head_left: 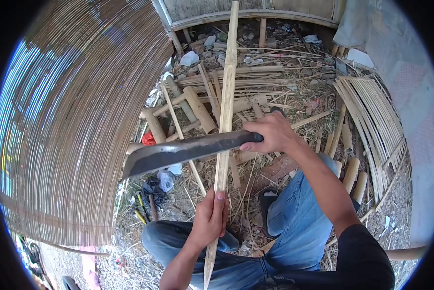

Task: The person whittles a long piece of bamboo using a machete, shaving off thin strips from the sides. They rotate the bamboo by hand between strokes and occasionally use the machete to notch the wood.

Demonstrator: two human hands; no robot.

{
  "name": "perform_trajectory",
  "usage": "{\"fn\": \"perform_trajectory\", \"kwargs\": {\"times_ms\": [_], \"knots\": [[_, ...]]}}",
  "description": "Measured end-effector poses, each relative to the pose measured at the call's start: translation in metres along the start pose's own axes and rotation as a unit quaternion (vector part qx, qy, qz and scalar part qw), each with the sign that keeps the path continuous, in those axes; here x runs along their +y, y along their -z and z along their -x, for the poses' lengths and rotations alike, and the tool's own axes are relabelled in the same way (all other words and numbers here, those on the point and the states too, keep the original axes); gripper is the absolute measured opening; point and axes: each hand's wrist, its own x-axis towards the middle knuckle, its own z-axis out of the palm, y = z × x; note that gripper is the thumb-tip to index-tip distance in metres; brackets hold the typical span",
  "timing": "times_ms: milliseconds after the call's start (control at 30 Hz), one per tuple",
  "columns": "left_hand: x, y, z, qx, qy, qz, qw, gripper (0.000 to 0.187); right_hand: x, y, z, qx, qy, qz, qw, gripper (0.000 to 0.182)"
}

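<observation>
My left hand (210,215) is wrapped round the lower part of a long bamboo strip (227,92). The strip stands nearly upright in view, its lower end over my lap and its top reaching the upper edge. My right hand (269,133) grips the dark handle of a machete (188,151). Its broad, dark blade points left and crosses over the strip at mid-length, above my left hand. Most of the handle is hidden inside my right fist.
Cut bamboo tubes (200,110) and thin strips litter the ground ahead. A slatted bamboo screen (76,125) hangs on the left. Bundled slats (372,116) lean at right, near a pale sheet (410,87). Tools with yellow handles (140,215) lie beside my knee.
</observation>
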Motion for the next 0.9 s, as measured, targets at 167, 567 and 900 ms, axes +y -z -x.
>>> {"fn": "perform_trajectory", "kwargs": {"times_ms": [167,567,900], "knots": [[0.002,-0.002,0.003,0.033,-0.003,-0.075,0.997,0.033,0.022,0.01,-0.013,-0.004,-0.235,-0.045,0.971,0.048],[-0.002,-0.001,-0.001,0.058,0.016,-0.138,0.989,0.03,-0.003,-0.005,-0.017,-0.084,-0.149,-0.001,0.985,0.05],[-0.009,0.0,-0.011,0.06,0.011,-0.163,0.985,0.031,-0.04,-0.015,-0.003,-0.195,-0.064,-0.019,0.978,0.06]]}}
